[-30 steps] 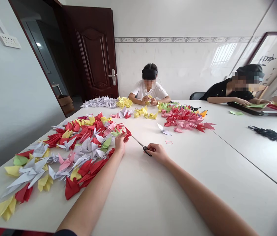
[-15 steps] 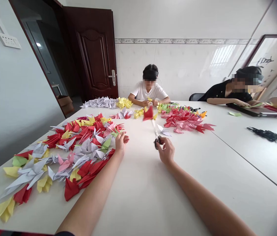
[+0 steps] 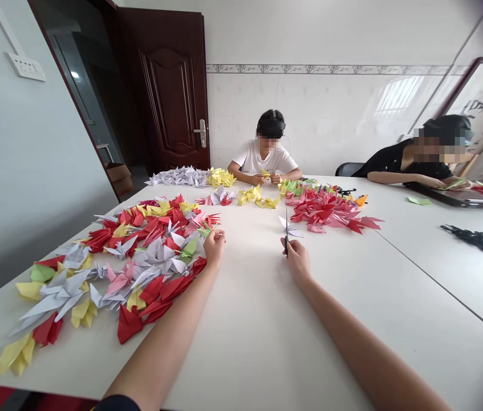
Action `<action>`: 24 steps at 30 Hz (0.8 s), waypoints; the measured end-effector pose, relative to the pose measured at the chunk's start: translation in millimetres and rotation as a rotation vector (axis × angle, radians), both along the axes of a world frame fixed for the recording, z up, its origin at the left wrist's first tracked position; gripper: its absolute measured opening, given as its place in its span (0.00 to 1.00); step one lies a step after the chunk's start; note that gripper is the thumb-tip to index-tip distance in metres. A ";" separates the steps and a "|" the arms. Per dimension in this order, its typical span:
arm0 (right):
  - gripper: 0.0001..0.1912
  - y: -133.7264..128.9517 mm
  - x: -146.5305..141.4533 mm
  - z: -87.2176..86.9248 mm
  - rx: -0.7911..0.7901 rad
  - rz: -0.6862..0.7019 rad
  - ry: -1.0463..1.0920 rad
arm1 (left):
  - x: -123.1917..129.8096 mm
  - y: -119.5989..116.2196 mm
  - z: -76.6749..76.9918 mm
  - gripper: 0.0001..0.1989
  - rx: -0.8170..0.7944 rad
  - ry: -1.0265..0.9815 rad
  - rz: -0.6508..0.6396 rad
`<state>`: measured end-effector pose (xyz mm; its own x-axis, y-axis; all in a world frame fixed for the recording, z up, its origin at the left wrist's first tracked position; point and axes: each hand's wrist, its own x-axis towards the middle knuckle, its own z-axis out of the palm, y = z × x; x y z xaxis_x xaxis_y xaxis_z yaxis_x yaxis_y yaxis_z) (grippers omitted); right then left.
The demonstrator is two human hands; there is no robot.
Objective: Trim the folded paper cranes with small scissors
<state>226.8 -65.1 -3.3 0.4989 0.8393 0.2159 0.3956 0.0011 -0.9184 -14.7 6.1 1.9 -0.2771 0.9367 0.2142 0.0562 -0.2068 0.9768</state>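
Note:
My right hand (image 3: 298, 260) is closed around the dark handles of a pair of scissors (image 3: 286, 244), whose thin blades point away from me. Just beyond it, a white folded paper crane (image 3: 292, 230) lies on the table. My left hand (image 3: 214, 246) is at the right edge of a large heap of paper cranes (image 3: 147, 260) in red, white, yellow, pink and green. Its fingers are curled beside a green paper crane (image 3: 190, 249); what they grip, if anything, is hidden.
A pink and red crane pile (image 3: 325, 211) lies ahead right, with yellow cranes (image 3: 250, 196) to its left. White cranes (image 3: 177, 177) are heaped farther back. A black bundle (image 3: 479, 240) is at right. A person (image 3: 265, 157) sits opposite; another person (image 3: 421, 162) sits right.
The blurred red piece that hung beyond the scissors is gone from there. My right hand has turned the scissors more edge-on, blades forward. My left hand stays by the heap; the view shifted slightly.

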 end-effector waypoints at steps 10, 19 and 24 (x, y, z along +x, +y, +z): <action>0.26 9.1 4.0 -11.2 0.000 0.046 -0.047 | 2.2 3.8 -10.4 0.17 0.105 0.534 -0.022; 0.26 4.8 1.7 -7.8 -0.015 0.063 -0.054 | 9.0 -5.3 -6.8 0.43 -0.142 0.739 0.280; 0.25 3.0 0.0 -5.3 -0.036 0.074 -0.057 | 3.4 -3.3 -3.2 0.44 -0.135 0.714 0.267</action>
<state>226.8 -62.1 -8.5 0.4226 0.8813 0.2113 0.4474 -0.0001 -0.8943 -11.3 2.8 -1.3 -0.3354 0.8881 0.3143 0.7128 0.0212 0.7010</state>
